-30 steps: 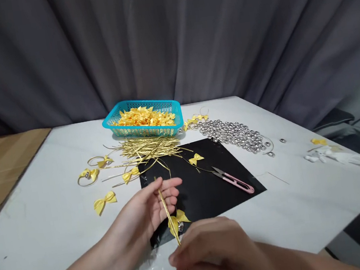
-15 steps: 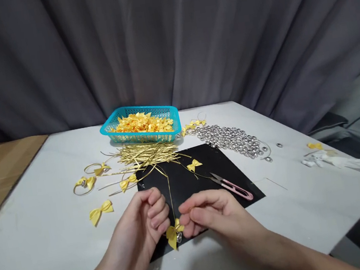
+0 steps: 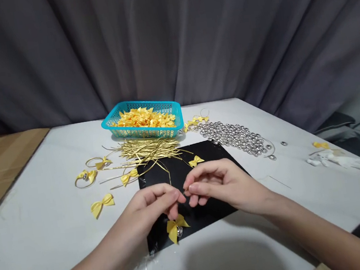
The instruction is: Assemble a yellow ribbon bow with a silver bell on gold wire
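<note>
Left hand (image 3: pixel 150 208): fingers curled, thumb and forefinger pinched together on a thin gold wire tie (image 3: pixel 169 179) that runs up from the fingertips toward the far pile; right hand (image 3: pixel 222 182): fingertips pinched narrow against the left hand's, apparently on the same tie, though the exact contact is too small to tell; yellow ribbon bow (image 3: pixel 176 228) with a small silver bell (image 3: pixel 180 231) at its knot: just below the left fingers, over the near edge of the black mat (image 3: pixel 210 157), hanging or resting there, which cannot be told; step in hand, by judgement: twisting or closing the tie above the bow and bell; next move, by judgement, calls for both pinches kept tight and close together so the fine tie does not slip or kink; black mat: flat on the white counter (image 3: pixel 45 225), 1 loose bow (image 3: pixel 196 160) on its far part; pile of gold wire ties (image 3: pixel 148 149): just beyond the mat; teal basket (image 3: pixel 177 113): behind the ties, filled with yellow bows (image 3: pixel 142 118); heap of silver bells (image 3: pixel 233 134): to the right of the basket, well apart from the hands; to the left, 2 gold loops with bows (image 3: pixel 87 175) and 2 single bows (image 3: pixel 101 204); white scraps (image 3: pixel 347 159): far right edge of the counter; grey curtain (image 3: pixel 166 38): behind all.
</note>
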The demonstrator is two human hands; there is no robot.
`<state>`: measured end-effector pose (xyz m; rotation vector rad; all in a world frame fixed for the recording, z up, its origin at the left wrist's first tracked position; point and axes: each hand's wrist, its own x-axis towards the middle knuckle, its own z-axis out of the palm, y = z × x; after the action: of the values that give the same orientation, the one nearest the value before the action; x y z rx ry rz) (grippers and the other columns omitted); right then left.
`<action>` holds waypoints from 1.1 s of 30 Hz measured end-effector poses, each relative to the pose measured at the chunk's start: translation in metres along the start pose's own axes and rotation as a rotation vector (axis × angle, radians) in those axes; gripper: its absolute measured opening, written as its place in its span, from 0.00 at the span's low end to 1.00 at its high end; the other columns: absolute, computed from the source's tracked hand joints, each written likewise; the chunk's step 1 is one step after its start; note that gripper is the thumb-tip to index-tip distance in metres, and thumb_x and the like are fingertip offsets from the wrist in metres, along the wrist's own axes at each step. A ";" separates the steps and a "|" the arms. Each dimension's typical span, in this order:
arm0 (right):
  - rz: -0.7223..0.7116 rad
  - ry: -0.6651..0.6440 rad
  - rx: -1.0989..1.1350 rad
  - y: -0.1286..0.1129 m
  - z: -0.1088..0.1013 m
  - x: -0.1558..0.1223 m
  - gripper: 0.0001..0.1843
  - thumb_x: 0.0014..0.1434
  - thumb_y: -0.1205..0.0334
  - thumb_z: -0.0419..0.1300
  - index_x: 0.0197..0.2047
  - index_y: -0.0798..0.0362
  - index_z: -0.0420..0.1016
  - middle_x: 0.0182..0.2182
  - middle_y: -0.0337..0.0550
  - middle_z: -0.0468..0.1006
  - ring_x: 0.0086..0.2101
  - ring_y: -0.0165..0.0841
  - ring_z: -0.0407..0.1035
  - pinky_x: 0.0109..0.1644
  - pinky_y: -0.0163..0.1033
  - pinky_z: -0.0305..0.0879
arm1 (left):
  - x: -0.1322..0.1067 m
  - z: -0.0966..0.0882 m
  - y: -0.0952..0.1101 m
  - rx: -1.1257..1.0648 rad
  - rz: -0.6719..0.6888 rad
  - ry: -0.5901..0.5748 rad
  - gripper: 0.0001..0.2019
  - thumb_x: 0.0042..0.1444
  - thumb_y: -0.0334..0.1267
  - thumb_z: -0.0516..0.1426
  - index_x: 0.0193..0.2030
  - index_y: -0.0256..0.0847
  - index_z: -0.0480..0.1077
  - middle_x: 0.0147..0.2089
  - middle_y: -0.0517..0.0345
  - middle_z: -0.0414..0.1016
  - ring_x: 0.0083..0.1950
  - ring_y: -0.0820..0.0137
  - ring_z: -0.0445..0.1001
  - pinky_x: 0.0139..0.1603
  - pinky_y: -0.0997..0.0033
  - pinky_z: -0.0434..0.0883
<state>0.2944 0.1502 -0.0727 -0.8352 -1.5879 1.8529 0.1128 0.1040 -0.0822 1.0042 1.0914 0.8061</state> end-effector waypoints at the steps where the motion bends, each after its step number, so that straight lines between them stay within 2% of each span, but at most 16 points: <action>1: 0.002 -0.012 -0.042 -0.002 -0.002 0.001 0.03 0.56 0.66 0.60 0.34 0.56 0.74 0.26 0.38 0.77 0.30 0.23 0.74 0.32 0.24 0.69 | 0.000 0.000 0.002 0.026 0.010 -0.015 0.14 0.52 0.45 0.56 0.22 0.39 0.68 0.22 0.61 0.67 0.29 0.73 0.64 0.32 0.75 0.61; 4: -0.005 -0.045 -0.129 -0.005 -0.004 0.001 0.04 0.58 0.65 0.58 0.34 0.56 0.73 0.27 0.38 0.76 0.31 0.23 0.73 0.33 0.25 0.68 | 0.001 -0.001 0.005 0.040 -0.007 -0.049 0.14 0.53 0.47 0.55 0.25 0.40 0.67 0.19 0.63 0.65 0.24 0.74 0.62 0.27 0.76 0.60; 7: -0.009 -0.078 -0.137 -0.003 -0.004 0.002 0.04 0.58 0.64 0.58 0.34 0.56 0.70 0.26 0.36 0.73 0.26 0.20 0.69 0.29 0.24 0.66 | 0.001 -0.001 0.001 0.022 -0.065 -0.056 0.14 0.55 0.49 0.53 0.28 0.41 0.65 0.15 0.69 0.55 0.17 0.78 0.48 0.18 0.79 0.48; 9: -0.011 -0.091 -0.097 0.001 -0.002 0.005 0.05 0.59 0.63 0.58 0.35 0.57 0.70 0.26 0.36 0.73 0.25 0.19 0.67 0.29 0.24 0.66 | 0.002 -0.001 -0.002 -0.020 -0.104 -0.062 0.14 0.56 0.49 0.53 0.28 0.41 0.64 0.17 0.71 0.47 0.19 0.78 0.41 0.17 0.78 0.42; 11: -0.011 -0.087 -0.046 0.007 -0.001 0.008 0.06 0.58 0.63 0.59 0.36 0.57 0.70 0.27 0.37 0.73 0.26 0.19 0.68 0.31 0.25 0.67 | 0.003 -0.001 -0.006 -0.087 -0.142 -0.050 0.13 0.57 0.47 0.53 0.29 0.40 0.64 0.20 0.70 0.44 0.21 0.77 0.39 0.18 0.78 0.41; 15: 0.018 -0.048 0.019 0.015 -0.002 0.013 0.07 0.55 0.63 0.61 0.35 0.59 0.73 0.26 0.38 0.75 0.27 0.20 0.70 0.33 0.25 0.68 | 0.005 -0.001 -0.008 -0.169 -0.161 0.034 0.07 0.58 0.39 0.52 0.33 0.39 0.66 0.23 0.68 0.47 0.23 0.77 0.41 0.20 0.80 0.45; 20: 0.078 -0.044 -0.030 0.019 -0.008 0.013 0.09 0.54 0.62 0.62 0.37 0.59 0.75 0.26 0.38 0.75 0.26 0.20 0.69 0.33 0.25 0.67 | 0.008 -0.001 -0.008 -0.160 -0.098 0.127 0.06 0.57 0.37 0.53 0.40 0.41 0.64 0.25 0.67 0.59 0.25 0.79 0.56 0.23 0.82 0.56; 24: 0.117 -0.033 -0.068 0.021 -0.011 0.015 0.15 0.49 0.61 0.67 0.39 0.58 0.72 0.24 0.36 0.74 0.22 0.21 0.68 0.27 0.26 0.65 | 0.011 -0.002 -0.008 -0.008 -0.066 0.083 0.08 0.53 0.39 0.56 0.37 0.40 0.63 0.25 0.66 0.66 0.23 0.79 0.61 0.18 0.82 0.52; 28: 0.154 -0.056 -0.034 0.023 -0.013 0.017 0.16 0.44 0.62 0.69 0.33 0.59 0.70 0.23 0.36 0.74 0.20 0.20 0.67 0.25 0.26 0.65 | 0.013 -0.003 -0.011 0.034 -0.032 0.024 0.11 0.52 0.43 0.57 0.36 0.40 0.62 0.26 0.65 0.71 0.19 0.81 0.59 0.17 0.82 0.51; 33: 0.210 -0.099 -0.020 0.021 -0.011 0.017 0.15 0.44 0.61 0.69 0.30 0.59 0.70 0.26 0.40 0.76 0.19 0.19 0.65 0.23 0.25 0.63 | 0.015 -0.005 -0.016 0.069 0.072 0.032 0.09 0.54 0.42 0.57 0.37 0.40 0.63 0.24 0.66 0.70 0.22 0.80 0.60 0.19 0.81 0.54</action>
<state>0.2915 0.1671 -0.0968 -0.9651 -1.6343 2.0562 0.1129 0.1128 -0.1023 1.0965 1.1218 0.8499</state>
